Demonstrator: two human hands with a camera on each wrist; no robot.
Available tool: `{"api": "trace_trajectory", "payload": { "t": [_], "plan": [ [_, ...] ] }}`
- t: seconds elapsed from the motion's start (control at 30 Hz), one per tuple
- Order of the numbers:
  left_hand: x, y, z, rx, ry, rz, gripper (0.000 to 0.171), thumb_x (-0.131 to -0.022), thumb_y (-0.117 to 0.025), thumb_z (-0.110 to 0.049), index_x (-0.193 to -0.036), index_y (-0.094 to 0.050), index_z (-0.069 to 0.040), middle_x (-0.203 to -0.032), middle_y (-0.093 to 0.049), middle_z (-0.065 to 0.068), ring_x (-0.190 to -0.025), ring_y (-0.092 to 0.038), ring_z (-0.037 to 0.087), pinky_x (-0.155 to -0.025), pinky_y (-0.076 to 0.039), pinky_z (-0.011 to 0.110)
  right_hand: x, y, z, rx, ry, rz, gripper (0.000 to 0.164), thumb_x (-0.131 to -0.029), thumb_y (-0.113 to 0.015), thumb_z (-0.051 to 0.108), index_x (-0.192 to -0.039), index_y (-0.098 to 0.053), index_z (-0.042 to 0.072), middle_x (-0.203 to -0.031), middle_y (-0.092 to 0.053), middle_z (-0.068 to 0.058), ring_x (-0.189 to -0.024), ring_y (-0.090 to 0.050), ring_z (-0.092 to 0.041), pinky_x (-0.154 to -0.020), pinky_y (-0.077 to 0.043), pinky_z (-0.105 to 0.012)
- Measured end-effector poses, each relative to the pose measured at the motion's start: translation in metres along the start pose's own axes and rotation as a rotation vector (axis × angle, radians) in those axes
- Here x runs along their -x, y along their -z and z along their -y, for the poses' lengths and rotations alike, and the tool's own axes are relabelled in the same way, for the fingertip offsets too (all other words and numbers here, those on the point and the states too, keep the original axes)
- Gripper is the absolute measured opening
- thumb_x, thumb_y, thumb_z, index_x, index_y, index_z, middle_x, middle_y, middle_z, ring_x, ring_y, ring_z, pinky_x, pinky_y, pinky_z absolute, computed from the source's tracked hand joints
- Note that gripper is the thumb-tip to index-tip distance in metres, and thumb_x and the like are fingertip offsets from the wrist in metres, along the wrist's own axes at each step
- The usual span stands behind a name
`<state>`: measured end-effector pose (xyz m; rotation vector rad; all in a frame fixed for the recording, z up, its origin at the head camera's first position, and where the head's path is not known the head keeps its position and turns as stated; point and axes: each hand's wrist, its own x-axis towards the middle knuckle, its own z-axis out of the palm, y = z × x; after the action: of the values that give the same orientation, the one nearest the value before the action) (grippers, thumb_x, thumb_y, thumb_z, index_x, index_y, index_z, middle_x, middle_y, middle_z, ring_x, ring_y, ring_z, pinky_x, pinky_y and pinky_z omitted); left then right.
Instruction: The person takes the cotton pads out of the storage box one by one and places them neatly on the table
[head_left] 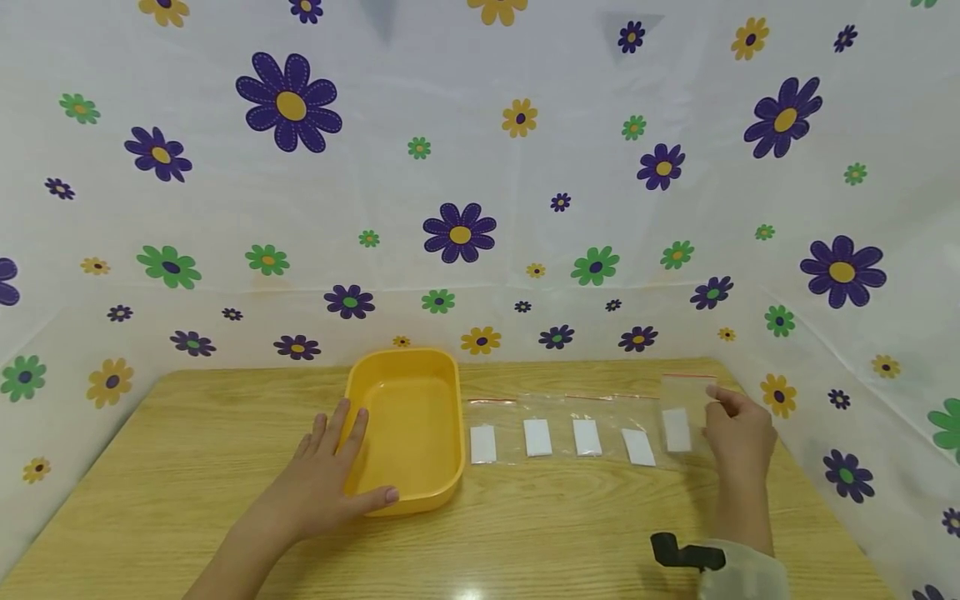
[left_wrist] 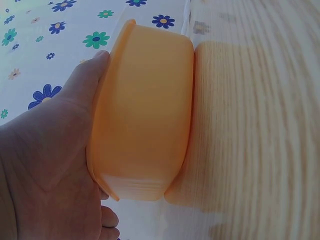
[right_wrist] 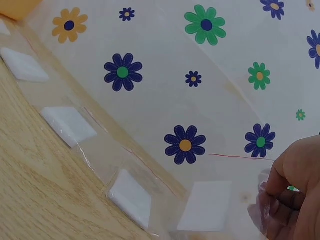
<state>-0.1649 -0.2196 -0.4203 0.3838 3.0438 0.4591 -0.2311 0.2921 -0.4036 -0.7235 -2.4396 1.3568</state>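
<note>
My right hand (head_left: 738, 433) pinches the right edge of a clear zip bag (head_left: 688, 396) with a red line along its top and a white folded piece inside. In the right wrist view the bag's film (right_wrist: 259, 205) bunches between thumb and fingers, and the bag stands tilted up. My left hand (head_left: 318, 483) rests with spread fingers over the left rim of a yellow plastic basin (head_left: 405, 437), its thumb along the near rim. The left wrist view shows the basin's outer wall (left_wrist: 145, 110) and the thumb at its rim.
Several similar bags, with white pieces (head_left: 537, 437) inside, lie in a row on the wooden table (head_left: 525, 533) between the basin and the held bag. A white flower-print sheet (head_left: 517, 175) stands behind the table and along its sides.
</note>
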Motion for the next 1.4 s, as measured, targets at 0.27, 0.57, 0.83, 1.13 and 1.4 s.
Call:
{"api": "trace_trajectory", "payload": {
  "t": [0.27, 0.57, 0.83, 1.13, 1.4],
  "plan": [
    [0.000, 0.001, -0.001, 0.007, -0.003, 0.001, 0.116, -0.082, -0.050, -0.083, -0.160, -0.015, -0.005, -0.165, 0.000, 0.025, -0.145, -0.006, 0.059, -0.115, -0.015, 0.070, -0.002, -0.001, -0.006, 0.157, 0.097, -0.078, 0.043, -0.098, -0.041, 0.016, -0.133, -0.064, 0.006, -0.115, -0.066, -0.020, -0.096, -0.057, -0.036, -0.073, -0.043, -0.043],
    [0.001, 0.001, -0.001, 0.003, -0.007, 0.000, 0.116, -0.082, -0.050, -0.083, -0.160, -0.016, -0.004, -0.165, 0.000, 0.026, -0.145, -0.007, 0.060, -0.114, -0.016, 0.071, -0.004, -0.006, -0.012, 0.155, 0.153, -0.154, 0.039, -0.100, -0.043, 0.012, -0.131, -0.063, 0.001, -0.115, -0.067, -0.024, -0.102, -0.060, -0.040, -0.087, -0.046, -0.053],
    [0.002, 0.002, -0.002, 0.025, -0.002, 0.008, 0.115, -0.082, -0.053, -0.081, -0.160, -0.015, -0.005, -0.165, 0.001, 0.026, -0.145, -0.005, 0.060, -0.114, -0.014, 0.071, -0.007, -0.012, -0.021, 0.115, 0.182, -0.242, 0.035, -0.099, -0.044, 0.004, -0.126, -0.067, -0.001, -0.111, -0.069, -0.022, -0.097, -0.062, -0.037, -0.082, -0.047, -0.048],
    [0.002, 0.003, -0.002, 0.024, -0.008, -0.006, 0.115, -0.082, -0.053, -0.080, -0.160, -0.016, -0.005, -0.165, 0.000, 0.025, -0.145, -0.006, 0.059, -0.114, -0.015, 0.071, -0.011, -0.016, -0.024, 0.095, 0.179, -0.288, 0.035, -0.098, -0.045, 0.002, -0.123, -0.069, 0.000, -0.113, -0.070, -0.020, -0.098, -0.063, -0.035, -0.082, -0.046, -0.044],
    [0.003, 0.004, -0.003, 0.013, -0.008, -0.005, 0.115, -0.082, -0.051, -0.082, -0.160, -0.015, -0.005, -0.165, 0.000, 0.026, -0.145, -0.007, 0.059, -0.114, -0.015, 0.070, -0.013, -0.016, -0.030, 0.098, 0.161, -0.275, 0.036, -0.098, -0.044, 0.002, -0.123, -0.069, 0.001, -0.116, -0.070, -0.018, -0.099, -0.063, -0.033, -0.079, -0.045, -0.040]
  ]
}}
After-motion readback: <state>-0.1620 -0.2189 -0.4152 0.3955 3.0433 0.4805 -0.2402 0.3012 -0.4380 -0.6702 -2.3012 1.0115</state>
